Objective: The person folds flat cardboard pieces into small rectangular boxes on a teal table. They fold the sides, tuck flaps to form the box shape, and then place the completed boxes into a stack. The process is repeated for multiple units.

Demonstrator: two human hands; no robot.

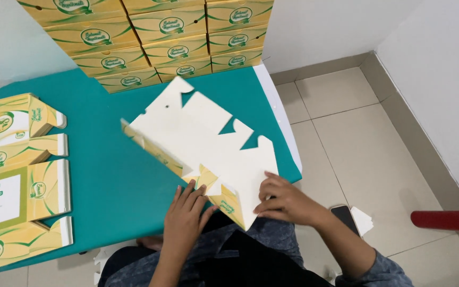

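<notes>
Behind both hands [229,212] — stacked boxes [155,40], flat cartons [17,175] leftward

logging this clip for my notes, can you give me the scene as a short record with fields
setting: teal table against a white wall, tiled floor on the right
left hand: left hand pressing flat on the near folded edge of the box blank
right hand: right hand gripping the near right corner of the box blank
item in hand: unfolded box blank, white inside facing up, yellow-green print on its folded side
behind: stacked boxes at the wall
left side: flat blanks laid out
floor: phone near the person's knee
</notes>
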